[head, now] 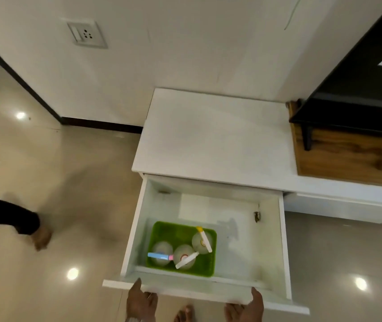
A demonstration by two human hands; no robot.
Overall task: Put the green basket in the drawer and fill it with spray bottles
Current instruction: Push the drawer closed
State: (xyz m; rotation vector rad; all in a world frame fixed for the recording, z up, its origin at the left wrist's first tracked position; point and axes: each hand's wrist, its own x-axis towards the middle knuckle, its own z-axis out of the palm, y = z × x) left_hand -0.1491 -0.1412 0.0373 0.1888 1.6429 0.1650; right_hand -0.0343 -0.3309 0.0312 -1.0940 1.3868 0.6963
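The white drawer [250, 240] stands pulled out of a low white cabinet [210, 135]. Inside it, at the front left, sits the green basket [176, 231]. Three clear spray bottles stand upright in the basket: one with a blue and pink head [159, 255], one with a white head [186, 259], one with a yellow-tipped white head [202, 238]. My left hand [140, 303] grips the drawer's front panel near its left end, thumb over the top edge. My right hand [246, 307] holds the same panel near its right end.
Another person's dark-sleeved arm and hand [39, 235] reach in low at the left over the glossy floor. A bare foot [185, 313] shows below the drawer front. A wooden box [347, 156] and black stand sit at the right. A wall socket [86, 33] is upper left.
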